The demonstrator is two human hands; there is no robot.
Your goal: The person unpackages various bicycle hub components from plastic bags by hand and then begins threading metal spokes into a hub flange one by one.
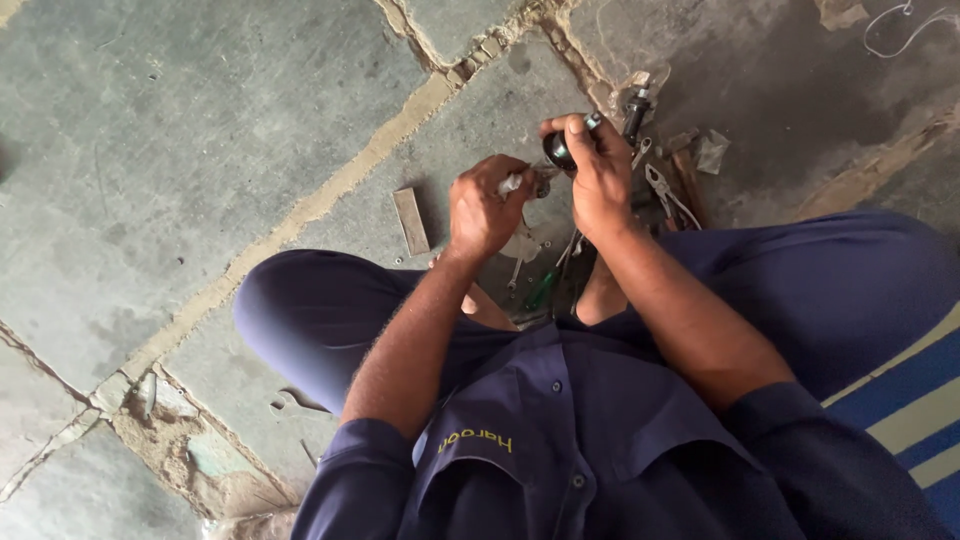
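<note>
Head view, looking down on a person seated cross-legged on a cracked stone floor (pixel 150 150), in dark blue shirt and trousers.

Item 1: left hand (pixel 485 208). We see it clenched around a thin tool (pixel 512 183) with a pale handle; the tool's tip points right toward the other hand. We cannot tell what kind of tool it is.

Item 2: right hand (pixel 603 180). We see it grasping a round black part (pixel 558 150), held above the floor, just beyond the knees, with the fingers curled over its top. A metal end shows by the fingertips.

Item 3: dark cylinder (pixel 636 108), upright on the floor just beyond and right of the right hand.

Item 4: pliers (pixel 662 190), lying right of the right hand, close to the wrist.

Item 5: green-handled screwdriver (pixel 541 291), on the floor between the legs, below both hands, among other small metal tools that we cannot tell apart.

Item 6: flat wooden block (pixel 411 221), on the floor left of the left hand, apart from it.

Item 7: small scraps (pixel 712 152), far right of the hands, near the pliers.

Item 8: striped blue and cream mat (pixel 915 410), at the near right edge.
</note>
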